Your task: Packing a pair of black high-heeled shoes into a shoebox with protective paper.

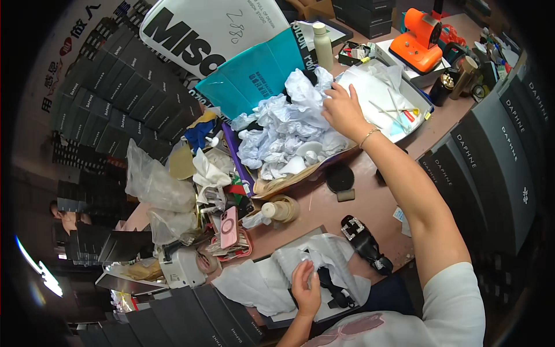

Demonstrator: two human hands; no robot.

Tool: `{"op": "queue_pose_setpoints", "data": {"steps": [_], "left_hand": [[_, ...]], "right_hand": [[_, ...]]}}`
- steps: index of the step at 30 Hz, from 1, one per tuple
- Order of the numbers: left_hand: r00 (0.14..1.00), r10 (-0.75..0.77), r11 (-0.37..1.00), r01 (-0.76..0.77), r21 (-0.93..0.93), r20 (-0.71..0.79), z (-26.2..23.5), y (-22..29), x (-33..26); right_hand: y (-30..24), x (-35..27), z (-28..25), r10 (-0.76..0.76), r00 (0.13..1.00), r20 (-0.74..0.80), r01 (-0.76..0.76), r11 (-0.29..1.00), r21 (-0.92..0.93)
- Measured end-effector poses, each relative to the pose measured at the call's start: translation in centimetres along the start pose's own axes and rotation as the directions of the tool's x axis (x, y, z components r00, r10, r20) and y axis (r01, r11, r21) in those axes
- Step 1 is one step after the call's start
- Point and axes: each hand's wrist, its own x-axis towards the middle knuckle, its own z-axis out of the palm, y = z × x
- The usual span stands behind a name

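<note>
My right hand [346, 113] reaches to the right side of a heap of crumpled white tissue paper [277, 130], fingers apart at its edge. The heap fills an open box with a purple side [236, 153]. My left hand [306, 289] is loosely curved with its thumb apart, over an open shoebox [280, 317] near my body. White wrapping paper [248, 286] spreads in this box, around a black strappy shoe [335, 289] partly hidden by paper. A second black shoe with a shiny buckle ornament [366, 245] lies on the table to the right of the box.
Stacked dark shoeboxes stand left [127, 87] and right [491, 156]. A pink phone [229, 227] and a beige bottle [280, 209] sit left of centre. Farther back are a white tray [426, 103], a pale flask [322, 46] and an orange device [416, 49]. A black round pad [339, 176] lies mid-table.
</note>
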Motion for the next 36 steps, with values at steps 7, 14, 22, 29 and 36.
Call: {"op": "queue_pose_setpoints", "data": {"steps": [7, 14, 22, 29, 36], "left_hand": [[0.962, 0.239, 0.899, -0.167, -0.405, 0.133, -0.4, 6.7, 4.7], [0.903, -0.258, 0.548, 0.430, -0.717, 0.344, -4.9, 5.7, 4.2], [0.954, -0.261, 0.460, 0.259, -0.849, 0.149, -11.6, 3.2, -2.5], [0.998, -0.062, 0.990, 0.065, -0.128, 0.025, -17.5, -2.0, -6.1], [0.863, 0.040, 0.640, -0.409, 0.651, 0.503, -12.8, -4.2, -4.3]], "right_hand": [[-13.5, -9.2, -9.5, -0.293, 0.951, -0.101, 0.304, 0.818, 0.488], [-24.0, -26.4, -12.0, -0.528, 0.811, 0.253, 0.263, 0.715, 0.648], [-25.8, -35.0, -17.2, -0.178, 0.813, 0.554, -0.337, 0.632, 0.697], [-21.8, -35.4, -15.5, 0.268, 0.681, 0.682, -0.732, 0.238, 0.638], [-17.6, -37.6, -11.5, 0.256, 0.631, 0.732, -0.736, -0.100, 0.669]]}}
